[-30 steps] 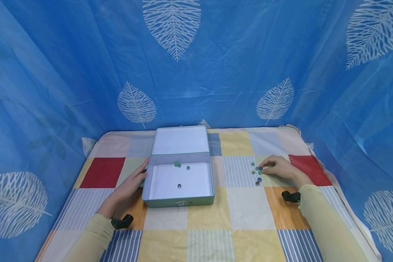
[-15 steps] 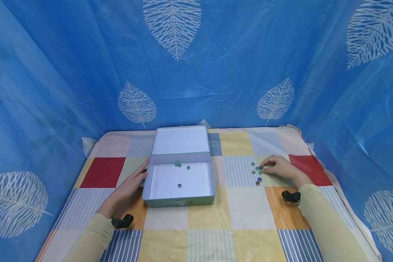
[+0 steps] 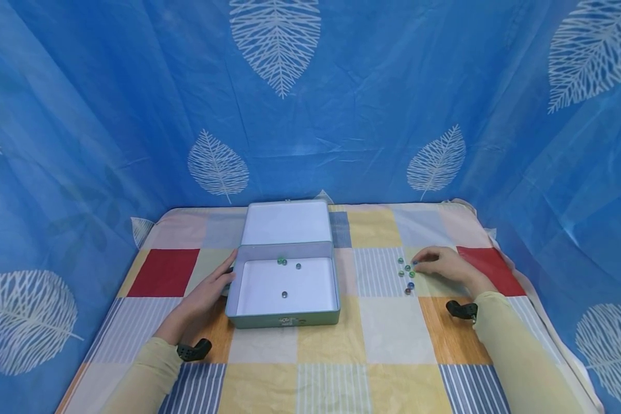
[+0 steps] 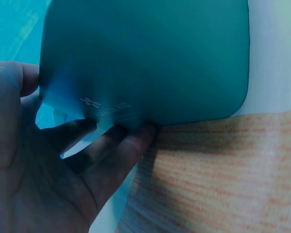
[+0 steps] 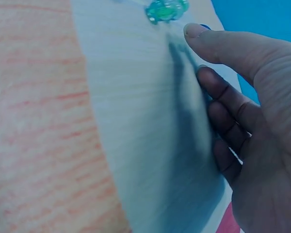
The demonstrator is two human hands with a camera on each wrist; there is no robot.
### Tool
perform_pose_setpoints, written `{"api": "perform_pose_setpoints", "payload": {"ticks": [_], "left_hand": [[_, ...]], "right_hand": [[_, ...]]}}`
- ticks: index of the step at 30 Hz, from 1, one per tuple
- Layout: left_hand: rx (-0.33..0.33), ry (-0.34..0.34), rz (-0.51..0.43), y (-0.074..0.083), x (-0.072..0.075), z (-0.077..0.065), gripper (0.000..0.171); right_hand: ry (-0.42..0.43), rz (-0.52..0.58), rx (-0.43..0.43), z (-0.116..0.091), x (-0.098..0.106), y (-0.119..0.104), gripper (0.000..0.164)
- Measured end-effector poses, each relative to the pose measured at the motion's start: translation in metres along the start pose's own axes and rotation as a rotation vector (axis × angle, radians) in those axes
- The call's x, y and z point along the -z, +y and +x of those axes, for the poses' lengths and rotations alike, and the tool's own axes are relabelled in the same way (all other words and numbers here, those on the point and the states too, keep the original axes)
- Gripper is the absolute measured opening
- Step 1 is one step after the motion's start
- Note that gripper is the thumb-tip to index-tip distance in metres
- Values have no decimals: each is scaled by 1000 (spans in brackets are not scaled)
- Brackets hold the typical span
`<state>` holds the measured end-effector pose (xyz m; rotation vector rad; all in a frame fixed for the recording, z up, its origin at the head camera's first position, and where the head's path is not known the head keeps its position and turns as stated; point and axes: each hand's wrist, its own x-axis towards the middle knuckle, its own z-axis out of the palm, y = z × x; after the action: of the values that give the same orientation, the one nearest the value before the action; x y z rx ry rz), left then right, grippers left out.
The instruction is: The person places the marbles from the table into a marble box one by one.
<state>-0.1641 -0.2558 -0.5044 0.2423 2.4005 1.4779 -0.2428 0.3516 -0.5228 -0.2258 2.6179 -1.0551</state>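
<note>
A green metal box point(image 3: 313, 317) with white insides lies with its lid point(image 3: 287, 222) folded back, holding several glass marbles point(image 3: 284, 294). My left hand point(image 3: 205, 296) rests against the box's left side; in the left wrist view its extended fingers point(image 4: 119, 155) touch the teal outer wall. To the right, my right hand point(image 3: 445, 267) pinches a blue marble point(image 3: 415, 263) between thumb and fingertips. The right wrist view shows only a blue sliver of it behind the thumb point(image 5: 228, 47). Several more marbles, including a green one point(image 3: 411, 274) and a darker blue one point(image 3: 411, 285), lie beside those fingertips.
A patchwork cloth point(image 3: 331, 345) covers the table. Blue curtains point(image 3: 341, 115) with white leaf prints close in the back and both sides. A brown marble point(image 3: 407, 291) lies at the near end of the loose group.
The blue marble at my right fingertips has shifted slightly away from its neighbours, with the right hand pinching it. My left hand stays at the box, and the view tilts slightly.
</note>
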Motion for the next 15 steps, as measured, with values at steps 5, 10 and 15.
{"api": "perform_pose_setpoints", "payload": {"ticks": [5,10,15], "left_hand": [[-12,-5,5,0,0,-1,62],[-7,-6,4,1,0,-2,60],[-5,-5,4,0,0,-2,60]], "right_hand": [[26,-7,-9,0,5,-5,33],[36,-5,-1,1,11,-18,36],[47,8,53,5,13,-40,33]]}}
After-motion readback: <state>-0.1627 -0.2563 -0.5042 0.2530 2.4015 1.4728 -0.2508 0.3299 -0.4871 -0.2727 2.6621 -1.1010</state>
